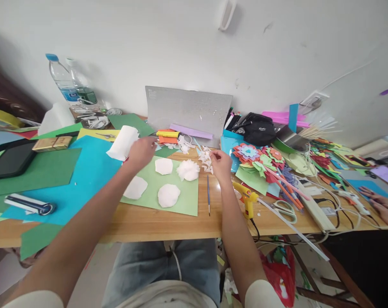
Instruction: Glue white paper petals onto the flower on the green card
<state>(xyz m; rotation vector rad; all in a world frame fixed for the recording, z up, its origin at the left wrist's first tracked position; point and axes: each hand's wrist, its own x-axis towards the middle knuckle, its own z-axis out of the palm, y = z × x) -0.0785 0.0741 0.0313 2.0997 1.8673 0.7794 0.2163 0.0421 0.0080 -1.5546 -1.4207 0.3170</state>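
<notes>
While your right hand (222,164) hovers at the edge of a scatter of torn white scraps (205,159), its thumb and fingertips drawn close together, you have the fluffy white piece (188,170) at nine o'clock from it, a short way off on the light green sheet (188,204). Whether a scrap is pinched in those fingers, you cannot tell from this view.

Your left hand (144,150) is partly curled above the sheet's far left corner; what it grips, if anything, cannot be told. From it, the white roll (125,141) is just beside at ten o'clock, partly behind your wrist, and the yellow cutter (168,134) at two. Three flat white pieces (168,195) share the sheet, between four and seven o'clock.

Back at your right hand, the paintbrush (208,194) lies at seven o'clock, the yellow glue gun (248,199) at four, close beside your forearm, with scissors (285,211) beyond it. Paper flowers (247,152) crowd two o'clock. Your left forearm crosses the blue sheet (93,167), hiding part of it.
</notes>
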